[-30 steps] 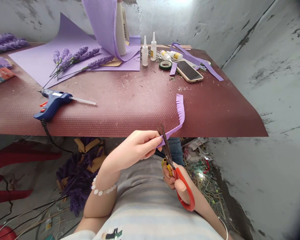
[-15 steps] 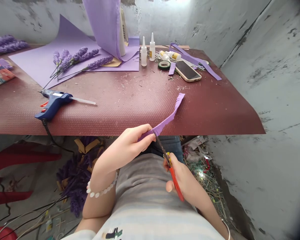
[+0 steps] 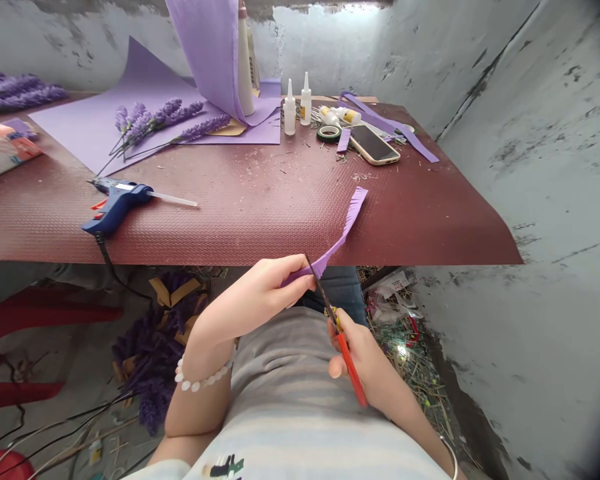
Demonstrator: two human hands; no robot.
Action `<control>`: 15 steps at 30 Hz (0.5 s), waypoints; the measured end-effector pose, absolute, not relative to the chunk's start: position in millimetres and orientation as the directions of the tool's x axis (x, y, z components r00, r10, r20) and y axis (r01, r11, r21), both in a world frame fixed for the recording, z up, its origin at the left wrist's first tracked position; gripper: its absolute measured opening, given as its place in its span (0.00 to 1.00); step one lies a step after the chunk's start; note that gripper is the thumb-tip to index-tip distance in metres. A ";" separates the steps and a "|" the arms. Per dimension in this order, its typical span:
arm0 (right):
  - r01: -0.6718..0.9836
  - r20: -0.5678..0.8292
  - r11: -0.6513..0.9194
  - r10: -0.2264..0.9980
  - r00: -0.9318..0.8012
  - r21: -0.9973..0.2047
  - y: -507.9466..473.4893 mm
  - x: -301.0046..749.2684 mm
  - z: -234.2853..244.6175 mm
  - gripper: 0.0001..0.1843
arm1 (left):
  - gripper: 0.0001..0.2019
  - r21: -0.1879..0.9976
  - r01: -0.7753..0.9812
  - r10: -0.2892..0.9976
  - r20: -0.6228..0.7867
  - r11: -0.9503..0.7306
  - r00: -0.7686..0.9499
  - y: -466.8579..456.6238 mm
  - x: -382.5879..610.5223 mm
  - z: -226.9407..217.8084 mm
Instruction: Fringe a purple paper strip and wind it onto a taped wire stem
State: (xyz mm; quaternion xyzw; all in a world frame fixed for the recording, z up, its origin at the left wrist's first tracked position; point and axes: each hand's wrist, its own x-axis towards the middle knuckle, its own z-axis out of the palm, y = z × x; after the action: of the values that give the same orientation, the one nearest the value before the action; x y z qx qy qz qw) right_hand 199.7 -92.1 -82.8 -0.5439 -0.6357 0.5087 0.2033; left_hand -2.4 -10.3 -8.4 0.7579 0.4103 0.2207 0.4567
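**Snipping was in hand beside the table (image 3: 230, 233)**

The step, as best it could be judged, was cutting a fringe into a purple strip (image 3: 351, 217). The left hand (image 3: 267, 293) was nearly closed, pinching the strip between thumb and forefinger. From that pinch the strip ran away from the body, its far end over the near part of the table, with short slits along one side (whether that end touched the surface could not be told). The right hand (image 3: 360, 347) was curled around the red-handled scissors (image 3: 351, 370), whose blades crossed the strip just beside the left fingertips. Seen almost edge-on, they gave no clear sign of how far they were parted.

The next cut seemed to call for a small shift of strip or blades along the uncut part, a steady pinch, fingertips clear of the metal, and slits stopping short of the opposite edge.

Readable writing was scarce. A container (image 3: 252, 63) behind the rolled purple sheet (image 3: 210, 57) bore letters that looked like "COFF", the rest unclear. The upright bottle (image 3: 305, 103) had a yellow label too small to read, as was the pale sticker on the blue glue gun (image 3: 115, 210). The phone (image 3: 375, 145) showed a dark screen and no visible brand.
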 end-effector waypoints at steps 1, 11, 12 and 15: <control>0.457 -0.298 -0.125 0.896 -0.330 -0.881 -92.6 199.6 -84.5 0.09 | 0.13 0.877 0.417 0.825 -0.045 -0.237 0.563 -10.3 -1.8 -8.7; 0.283 -0.206 -0.108 0.917 -0.343 -0.953 -98.2 204.1 -107.6 0.07 | 0.12 0.942 0.329 0.818 -0.132 -0.074 0.560 -9.7 -1.6 -10.1; 0.269 -0.191 -0.098 0.918 -0.348 -0.958 -98.1 204.2 -108.4 0.07 | 0.12 0.948 0.313 0.814 -0.133 -0.063 0.566 -9.4 -2.2 -10.7; 0.196 -0.197 -0.132 0.911 -0.362 -0.972 -96.9 203.4 -107.9 0.11 | 0.13 0.961 0.273 0.800 -0.129 -0.045 0.586 -8.6 -3.4 -11.7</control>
State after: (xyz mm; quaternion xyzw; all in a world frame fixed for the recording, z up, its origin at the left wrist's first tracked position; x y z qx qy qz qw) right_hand 203.4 -96.9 -107.9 -0.4746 -0.5834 0.5838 0.3060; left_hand -3.4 -8.6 -11.7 0.6846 0.3920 0.2314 0.5692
